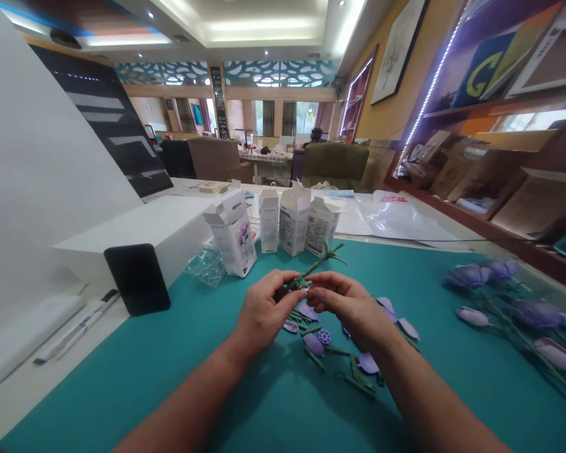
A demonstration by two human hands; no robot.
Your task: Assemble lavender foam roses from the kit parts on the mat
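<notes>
Both hands meet over the teal mat, gripping a green toy flower stem with narrow leaves near its upper end. My left hand pinches the stem's lower end between thumb and fingers. From the other side, my right hand has its fingertips closed at the same end. Exactly what the fingertips press together is partly hidden. Below lie loose pieces: a purple petal, a purple wheel-shaped piece, another petal and several short green stem pieces.
Opened white boxes stand behind the hands, beside crumpled clear plastic. A black phone leans against a white box at left, near pens. Assembled purple flowers lie on the teal mat at right.
</notes>
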